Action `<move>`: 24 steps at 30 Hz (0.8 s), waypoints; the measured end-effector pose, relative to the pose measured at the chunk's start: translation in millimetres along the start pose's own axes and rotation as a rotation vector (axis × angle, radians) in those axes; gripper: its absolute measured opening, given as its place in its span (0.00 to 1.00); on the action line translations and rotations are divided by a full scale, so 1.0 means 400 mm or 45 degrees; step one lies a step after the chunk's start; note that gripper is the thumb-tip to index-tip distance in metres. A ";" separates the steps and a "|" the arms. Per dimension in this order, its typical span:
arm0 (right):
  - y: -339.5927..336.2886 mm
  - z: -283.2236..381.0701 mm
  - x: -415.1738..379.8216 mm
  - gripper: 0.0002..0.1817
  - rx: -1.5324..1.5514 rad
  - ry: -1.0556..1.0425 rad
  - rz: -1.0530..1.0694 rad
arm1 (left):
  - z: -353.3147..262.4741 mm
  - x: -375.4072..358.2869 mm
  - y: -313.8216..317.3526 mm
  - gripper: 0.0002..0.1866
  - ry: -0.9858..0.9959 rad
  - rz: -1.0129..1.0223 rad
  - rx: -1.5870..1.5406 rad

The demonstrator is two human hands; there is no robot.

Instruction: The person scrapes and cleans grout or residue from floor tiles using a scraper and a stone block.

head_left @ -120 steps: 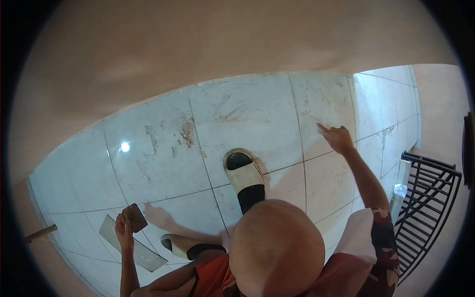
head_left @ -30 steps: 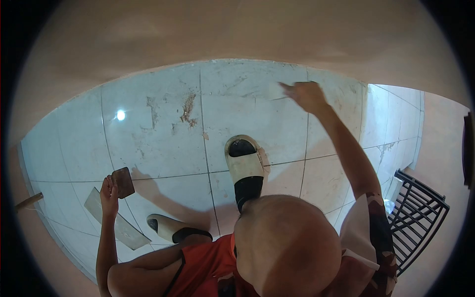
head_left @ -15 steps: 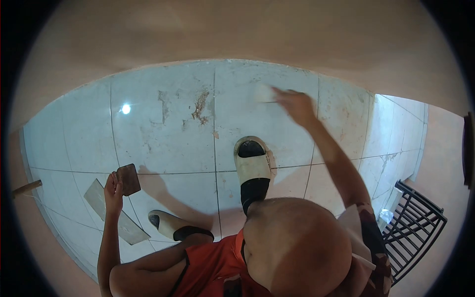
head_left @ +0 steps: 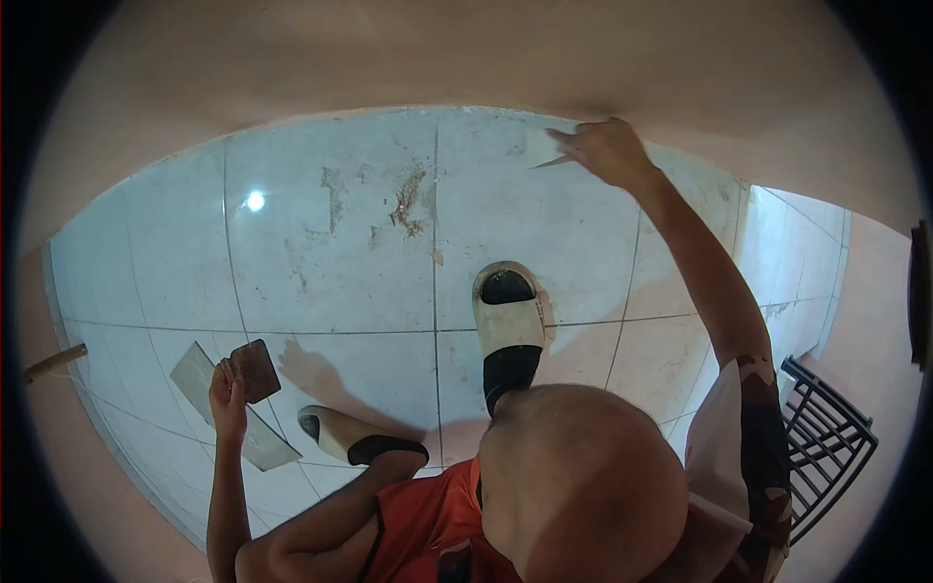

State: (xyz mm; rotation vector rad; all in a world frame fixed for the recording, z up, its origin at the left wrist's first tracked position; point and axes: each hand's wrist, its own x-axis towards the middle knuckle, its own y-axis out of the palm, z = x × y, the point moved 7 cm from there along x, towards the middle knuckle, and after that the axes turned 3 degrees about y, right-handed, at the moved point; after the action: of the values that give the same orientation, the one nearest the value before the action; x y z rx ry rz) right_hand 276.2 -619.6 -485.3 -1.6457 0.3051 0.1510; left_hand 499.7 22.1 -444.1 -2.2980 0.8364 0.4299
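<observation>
In the head view my left hand (head_left: 229, 403) is closed on the edge of a flat, dark brown square piece (head_left: 256, 371), held above the floor at the lower left. My right hand (head_left: 612, 154) is at the upper right, close to the base of the wall. Its fingers are closed on a pale flat piece (head_left: 551, 163), seen nearly edge-on and partly hidden by the hand. To the left of that hand, brown crumbs (head_left: 408, 204) lie on the tiled floor (head_left: 525, 219) among grey smears.
A curved-looking plain wall (head_left: 466, 53) borders the floor ahead. A long grey flat strip (head_left: 270, 442) lies by my left hand. My slippered feet (head_left: 511, 321) rest on the tiles. A black metal rack (head_left: 831, 432) stands at right, and a wooden stick (head_left: 55, 362) pokes out at far left.
My right hand has moved up and right, nearer the wall, with the pale piece turned more edge-on. My left hand still holds the brown piece, and the view has shifted slightly.
</observation>
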 end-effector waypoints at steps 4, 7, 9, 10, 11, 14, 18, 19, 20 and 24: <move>-0.010 0.232 0.129 0.20 0.137 -0.221 0.158 | 0.015 -0.063 0.007 0.07 0.035 -0.089 0.013; -0.019 0.433 0.156 0.21 0.339 -0.397 0.028 | 0.046 -0.095 -0.003 0.08 0.018 -0.072 0.022; -0.046 0.458 0.126 0.22 0.387 -0.308 0.042 | 0.048 -0.105 -0.020 0.08 -0.005 -0.108 0.080; -0.054 0.460 0.125 0.23 0.435 -0.223 0.064 | 0.060 -0.104 -0.034 0.08 -0.008 -0.117 0.078; -0.057 0.417 0.104 0.23 0.446 -0.147 -0.008 | 0.070 -0.091 -0.054 0.07 0.040 -0.134 0.107; 0.000 0.140 -0.032 0.23 0.525 0.231 -0.133 | 0.047 -0.058 -0.061 0.07 0.080 -0.127 0.122; 0.023 -0.108 -0.209 0.21 0.311 0.538 0.063 | 0.086 -0.026 -0.055 0.12 0.034 -0.014 0.023; 0.019 -0.130 -0.223 0.21 0.341 0.582 0.074 | 0.085 -0.027 -0.050 0.12 0.033 -0.001 0.027; 0.019 -0.150 -0.232 0.20 0.369 0.631 0.082 | 0.085 -0.023 -0.043 0.11 0.007 0.001 0.085; 0.021 -0.033 -0.064 0.20 0.374 0.388 -0.132 | 0.069 -0.009 -0.037 0.10 -0.008 -0.017 0.198</move>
State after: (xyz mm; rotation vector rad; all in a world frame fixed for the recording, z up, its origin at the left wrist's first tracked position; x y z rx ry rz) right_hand 248.4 -630.7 -485.0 -1.3857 0.4495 -0.2169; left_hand 504.6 51.0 -455.9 -2.1570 0.8220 0.3536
